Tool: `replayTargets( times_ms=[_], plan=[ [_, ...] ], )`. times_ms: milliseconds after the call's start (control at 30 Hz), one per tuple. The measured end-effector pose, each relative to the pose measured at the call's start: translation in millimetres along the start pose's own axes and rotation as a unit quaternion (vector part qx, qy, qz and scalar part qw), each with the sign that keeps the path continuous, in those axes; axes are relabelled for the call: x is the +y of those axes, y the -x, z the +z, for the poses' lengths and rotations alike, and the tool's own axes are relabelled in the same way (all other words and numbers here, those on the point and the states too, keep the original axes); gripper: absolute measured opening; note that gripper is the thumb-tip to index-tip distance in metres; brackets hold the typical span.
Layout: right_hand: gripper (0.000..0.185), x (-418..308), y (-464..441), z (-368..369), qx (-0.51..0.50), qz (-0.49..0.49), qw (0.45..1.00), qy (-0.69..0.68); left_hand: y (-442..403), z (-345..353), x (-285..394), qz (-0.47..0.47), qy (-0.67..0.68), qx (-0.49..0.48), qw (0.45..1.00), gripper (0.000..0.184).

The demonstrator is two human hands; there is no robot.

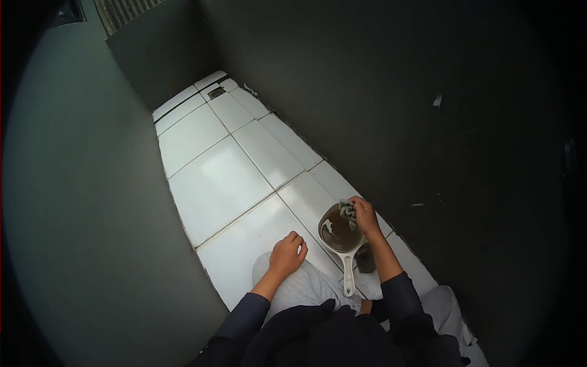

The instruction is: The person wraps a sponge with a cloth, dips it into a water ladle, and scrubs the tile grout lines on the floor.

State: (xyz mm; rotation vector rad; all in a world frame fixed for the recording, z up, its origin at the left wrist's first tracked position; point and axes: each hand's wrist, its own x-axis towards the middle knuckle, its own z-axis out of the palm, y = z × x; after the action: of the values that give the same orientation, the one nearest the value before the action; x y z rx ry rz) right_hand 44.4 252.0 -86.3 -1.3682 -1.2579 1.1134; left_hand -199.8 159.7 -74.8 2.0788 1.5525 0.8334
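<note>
- Dipper (348,272): the landmark of this view; a pale, round-bowled vessel on the white tiled floor (211,183), its handle directed toward the person's body.
- Water (338,238): brownish liquid inside the dipper's bowl, with a pale, bright patch on its surface toward the bowl's left side.
- Cloth (348,212): a bunched, grey-green piece at the upper right of the dipper's bowl, directly below and left of the right hand's fingers and in contact with them; whether its lower edge meets the water cannot be told.
- Right hand (365,218): at the right rim of the dipper, fingers and thumb pinched together on the cloth.
- Left hand (287,254): left of the dipper and well apart from the cloth, above the light grey trouser leg (304,286); the fingers curl loosely, but the palm is turned away, so whether they close fully cannot be told.
- Dark object (365,258): just right of the dipper's handle, below the right forearm; its identity is unclear.
- Drain cover (216,93): a small dark square set in the floor, well beyond the dipper, near the far end.
- Walls: a grey-green one (92,208) stands left of the dipper, and a darker one (471,159), with small pale marks, stands to its right.
</note>
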Motion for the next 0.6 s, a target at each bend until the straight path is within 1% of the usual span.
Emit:
replayTargets(
  times_ms=[67, 100, 133, 200, 233, 300, 433, 500, 533, 600],
  plan=[
    [0.034, -11, 29, 4, -0.060, 0.038, 0.989, 0.127, 0, 1, -1, -0.001, -0.005, 0.002, 1.000, 0.012],
    [0.044, -16, 41, 10, -0.042, -0.012, 0.962, 0.268, -1, 1, -1, 0.000, -0.008, 0.001, 1.000, 0.012],
    [0.047, -2, 49, 18, -0.025, -0.051, 0.952, 0.302, -1, 1, 0, -0.002, -0.009, -0.001, 1.000, 0.012],
    [0.039, 9, 59, 24, -0.047, -0.089, 0.926, 0.363, 0, 1, 0, -0.009, -0.014, -0.003, 1.000, 0.012],
    [0.039, 16, 58, 27, -0.049, -0.091, 0.927, 0.360, -1, 0, 0, -0.011, -0.016, -0.009, 1.000, 0.013],
    [0.041, 25, 55, 32, -0.096, -0.092, 0.873, 0.469, -1, 0, 0, -0.015, -0.019, -0.014, 1.000, 0.013],
    [0.044, 13, 63, 32, -0.094, -0.110, 0.854, 0.499, -1, 1, 0, -0.016, -0.016, -0.015, 1.000, 0.014],
    [0.038, 9, 62, 32, -0.069, -0.130, 0.899, 0.413, -2, 2, -1, -0.016, -0.013, -0.016, 1.000, 0.014],
    [0.038, 7, 62, 33, -0.070, -0.130, 0.898, 0.414, -2, 2, -1, -0.017, -0.009, -0.016, 1.000, 0.014],
    [0.041, 3, 63, 36, -0.059, -0.077, 0.927, 0.363, -3, 2, 0, -0.017, -0.005, -0.014, 1.000, 0.013]
  ],
)
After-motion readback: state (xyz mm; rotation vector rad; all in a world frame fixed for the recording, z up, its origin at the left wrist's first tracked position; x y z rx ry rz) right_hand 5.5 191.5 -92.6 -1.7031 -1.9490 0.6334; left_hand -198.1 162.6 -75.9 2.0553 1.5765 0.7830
